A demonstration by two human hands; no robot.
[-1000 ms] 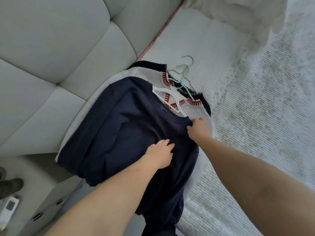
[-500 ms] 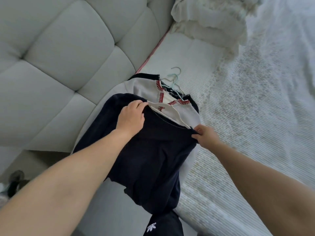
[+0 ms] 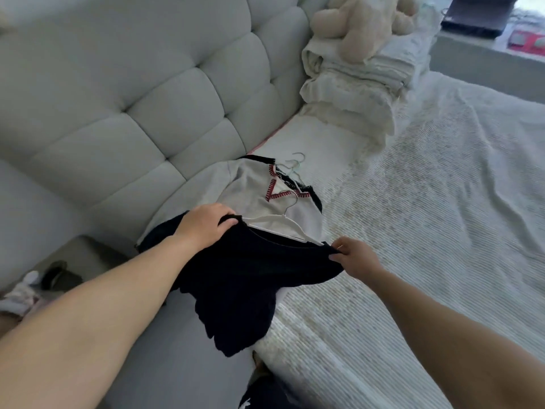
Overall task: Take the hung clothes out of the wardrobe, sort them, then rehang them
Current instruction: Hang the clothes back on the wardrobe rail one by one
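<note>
A: Hands first. Left hand (image 3: 206, 224) grips the left shoulder of the navy top (image 3: 250, 278), fingers curled over the edge. Right hand (image 3: 352, 258) pinches the right shoulder, thumb and fingers closed on the cloth.

B: OK. Now big to small, pls.

A: Bed (image 3: 427, 231) w/ a white ribbed cover fills the right side; padded grey headboard (image 3: 132, 98) on the left. Stack of folded white bedding (image 3: 359, 81) near the headboard, plush toy (image 3: 362, 28) on top. Navy top lies at the bed's near-left edge, its hem hanging off the side. It lies over a grey top w/ red stitching (image 3: 253, 187). White hanger (image 3: 280, 224) sits inside the navy neck, hook pointing up over the grey top. More hanger hooks (image 3: 296, 165) poke out just past the grey collar.

B: Which step?

A: Looks like sorting, i.e. clothes are out of the wardrobe and piled on the bed. Both hands at the shoulders suggests either seating the top on its hanger or pulling it off. Can't tell which.

B: Next move needs?

A: Prob. an even pull on both shoulders so the hanger doesn't snag the neckline, and the grey top underneath shouldn't get dragged along.
</note>
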